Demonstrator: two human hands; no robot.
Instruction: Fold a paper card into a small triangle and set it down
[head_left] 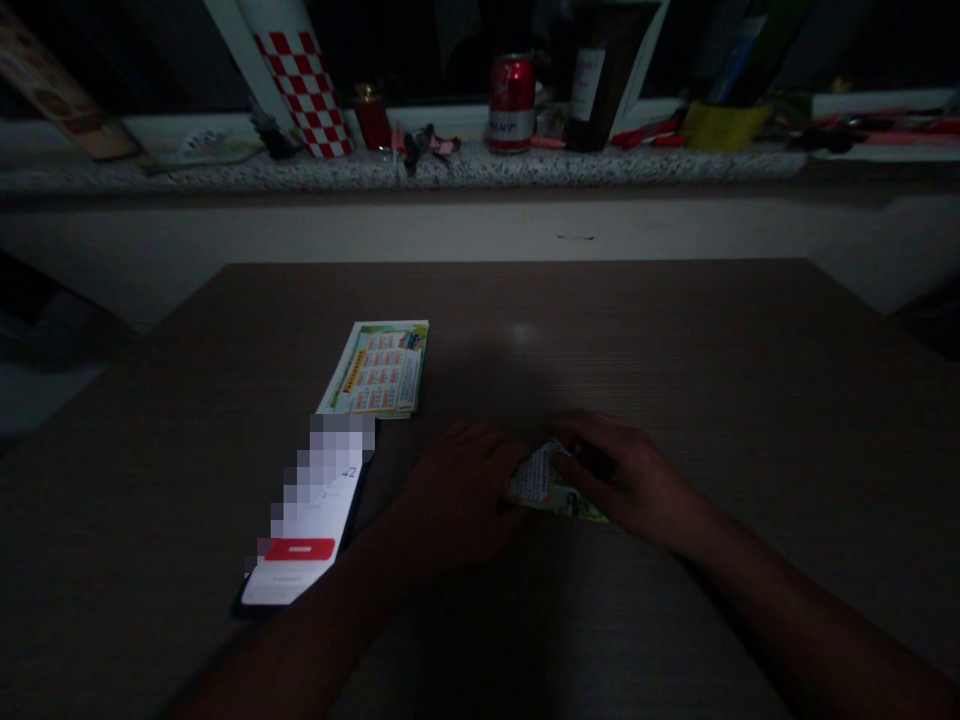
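Both my hands rest on a dark wooden table [675,330] in dim light. Between them lies a small printed paper [541,484] with green edges, partly folded. My left hand [456,490] presses on its left edge with fingers curled. My right hand [621,474] covers its right side, fingers bent down onto it. Left of my hands lies a lit phone [309,530] with a white screen and a red button. Beyond the phone sits a stack of printed calendar cards [379,368].
A granite windowsill [225,172] runs along the back. On it stand a red-and-white checkered tube [306,88], a small red jar [372,116], a red can [511,102], a dark bottle [592,80] and scattered small items.
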